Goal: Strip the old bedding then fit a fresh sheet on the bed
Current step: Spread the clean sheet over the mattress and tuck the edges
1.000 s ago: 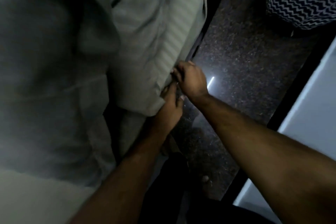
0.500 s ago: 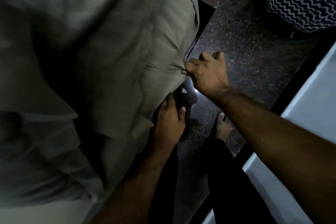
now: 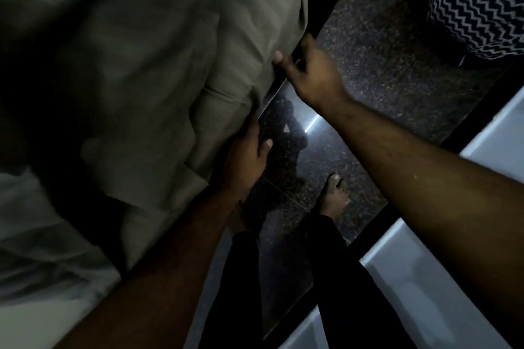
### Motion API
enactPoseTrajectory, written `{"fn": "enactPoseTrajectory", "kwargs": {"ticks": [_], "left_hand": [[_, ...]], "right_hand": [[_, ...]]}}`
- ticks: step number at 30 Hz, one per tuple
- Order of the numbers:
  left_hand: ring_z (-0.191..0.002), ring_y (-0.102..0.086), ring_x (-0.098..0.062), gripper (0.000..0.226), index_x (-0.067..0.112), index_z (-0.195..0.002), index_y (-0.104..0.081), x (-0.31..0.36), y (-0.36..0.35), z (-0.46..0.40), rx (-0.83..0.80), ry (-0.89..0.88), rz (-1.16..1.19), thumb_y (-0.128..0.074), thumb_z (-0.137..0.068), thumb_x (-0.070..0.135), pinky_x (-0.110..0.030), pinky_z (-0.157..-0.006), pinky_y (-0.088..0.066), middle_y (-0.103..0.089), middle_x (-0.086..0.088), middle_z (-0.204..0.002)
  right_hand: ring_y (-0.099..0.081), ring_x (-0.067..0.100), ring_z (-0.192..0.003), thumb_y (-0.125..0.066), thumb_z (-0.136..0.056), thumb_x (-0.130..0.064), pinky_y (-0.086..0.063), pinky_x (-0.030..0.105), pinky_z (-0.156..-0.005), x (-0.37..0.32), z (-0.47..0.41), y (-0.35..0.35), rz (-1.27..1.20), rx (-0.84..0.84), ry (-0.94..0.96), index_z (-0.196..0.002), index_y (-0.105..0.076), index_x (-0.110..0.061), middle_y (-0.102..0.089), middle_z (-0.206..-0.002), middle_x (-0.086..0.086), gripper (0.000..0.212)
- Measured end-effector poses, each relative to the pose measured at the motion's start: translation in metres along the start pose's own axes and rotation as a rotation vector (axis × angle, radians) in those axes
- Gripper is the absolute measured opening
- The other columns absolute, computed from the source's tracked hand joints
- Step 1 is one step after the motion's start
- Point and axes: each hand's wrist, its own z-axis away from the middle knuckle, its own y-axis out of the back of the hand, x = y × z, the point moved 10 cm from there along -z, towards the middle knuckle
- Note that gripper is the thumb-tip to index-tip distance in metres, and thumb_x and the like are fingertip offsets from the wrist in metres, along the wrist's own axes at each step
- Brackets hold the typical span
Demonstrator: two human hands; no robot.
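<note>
The pale grey-green cotton sheet [image 3: 158, 88] covers the left part of the view, wrinkled and loose, and it hangs over the side of the bed down to the dark wooden bed frame [image 3: 317, 11] along its right border. The right hand [image 3: 309, 73] is at this border, above the left one; its thumb presses on the cloth and the other fingers are curled around the edge of the sheet and the frame rail, so it grips there. The left hand [image 3: 246, 159] is lower on the same edge, at the folded corner of the sheet. Its fingers go under the cloth and the thumb stays outside, pointing to the floor; it seems to hold the fold, but the picture is dark and blurred here, so I cannot say it surely. Both forearms come from the bottom of the view and are bare.

Beside the bed there is a dark speckled polished stone floor [image 3: 382, 71] with a bright reflection of light. One bare foot [image 3: 334, 195] stands on it, below it a leg in black trousers [image 3: 340, 278]. A black-and-white zigzag patterned fabric object [image 3: 479, 0] is at the top right corner, well apart from the hands. A white smooth panel [image 3: 425, 286] runs along the bottom right
</note>
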Motion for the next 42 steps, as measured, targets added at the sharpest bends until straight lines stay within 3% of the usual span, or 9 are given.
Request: {"fn": "enactPoseTrajectory", "kwargs": {"ticks": [5,10,13,20,25,29,32,37,42], "left_hand": [[-0.137,-0.050,-0.025,0.062,0.003,-0.144,-0.053,0.012,0.015,-0.016,0.075,0.076,0.201,-0.049,-0.097,0.043,-0.033,-0.116,-0.036,-0.056,-0.014,-0.146],[-0.109,-0.066,-0.031,0.030,0.000,-0.114,-0.068,0.015,0.012,-0.025,0.061,0.160,0.236,-0.054,-0.105,0.025,-0.029,-0.091,-0.047,-0.072,-0.017,-0.114],[-0.108,-0.066,-0.031,0.028,0.000,-0.113,-0.069,0.021,0.011,-0.022,0.054,0.150,0.219,-0.056,-0.104,0.022,-0.034,-0.094,-0.049,-0.072,-0.017,-0.113],[-0.153,-0.024,-0.026,0.071,0.006,-0.160,-0.019,0.024,0.006,-0.017,-0.005,0.029,-0.033,-0.052,-0.105,0.034,-0.021,-0.119,-0.013,-0.024,-0.015,-0.166],[-0.153,-0.022,-0.035,0.085,-0.001,-0.160,-0.008,0.011,-0.016,-0.026,-0.068,-0.076,-0.115,-0.048,-0.099,0.043,-0.037,-0.125,-0.020,-0.019,-0.023,-0.165],[-0.133,-0.050,-0.038,0.078,0.004,-0.161,-0.004,0.014,-0.025,-0.049,-0.117,0.031,-0.079,-0.047,-0.106,0.038,-0.038,-0.105,-0.042,-0.045,-0.027,-0.151],[-0.144,-0.040,-0.035,0.068,0.007,-0.161,-0.019,0.020,-0.015,-0.067,-0.030,0.018,-0.063,-0.045,-0.105,0.035,-0.035,-0.116,-0.030,-0.037,-0.022,-0.158],[-0.141,-0.041,-0.031,0.066,0.015,-0.162,-0.018,0.009,-0.021,-0.049,-0.030,0.110,-0.001,-0.050,-0.104,0.017,-0.030,-0.113,-0.031,-0.039,-0.017,-0.158],[-0.152,-0.025,-0.032,0.070,0.006,-0.159,-0.025,0.002,-0.020,-0.023,0.131,0.054,-0.039,-0.057,-0.101,0.026,-0.034,-0.125,-0.017,-0.028,-0.019,-0.164]], "right_hand": [[-0.064,0.034,-0.080,-0.042,-0.095,-0.059,-0.042,0.041,-0.065,-0.010,-0.005,0.004,0.167,0.069,0.058,-0.074,-0.052,-0.023,-0.067,-0.083,0.013,0.042],[-0.063,0.037,-0.104,-0.039,-0.102,-0.038,-0.043,0.040,-0.076,-0.011,-0.009,0.026,0.630,0.080,0.193,-0.108,-0.065,-0.014,-0.069,-0.109,0.015,0.035],[-0.063,0.037,-0.103,-0.046,-0.096,-0.024,-0.037,0.037,-0.062,0.019,-0.003,0.056,0.768,0.113,0.202,-0.112,-0.064,-0.016,-0.069,-0.107,0.014,0.026],[-0.066,0.042,-0.103,-0.039,-0.107,-0.035,-0.042,0.038,-0.074,0.021,-0.031,0.042,0.775,0.034,0.032,-0.119,-0.063,-0.014,-0.068,-0.112,0.020,0.033],[-0.065,0.042,-0.103,-0.032,-0.107,-0.044,-0.047,0.041,-0.080,0.023,-0.016,0.037,0.736,0.068,-0.048,-0.118,-0.061,-0.013,-0.068,-0.111,0.022,0.043],[-0.062,0.040,-0.100,-0.038,-0.105,-0.040,-0.047,0.046,-0.081,0.020,0.008,0.019,0.372,0.189,-0.125,-0.119,-0.051,-0.009,-0.065,-0.109,0.019,0.037],[-0.057,0.034,-0.086,-0.048,-0.101,-0.028,-0.045,0.045,-0.073,0.007,0.045,0.006,0.111,0.276,0.095,-0.105,-0.050,-0.004,-0.057,-0.096,0.015,0.024],[-0.051,0.028,-0.133,-0.040,-0.099,-0.031,-0.032,0.037,-0.107,0.011,0.062,-0.062,0.587,-0.143,0.516,-0.134,-0.057,-0.012,-0.059,-0.139,0.011,0.043],[-0.060,0.028,-0.114,-0.045,-0.095,-0.028,-0.037,0.043,-0.107,0.003,0.016,-0.077,0.868,-0.251,0.766,-0.119,-0.065,-0.015,-0.065,-0.121,0.007,0.034]]}}
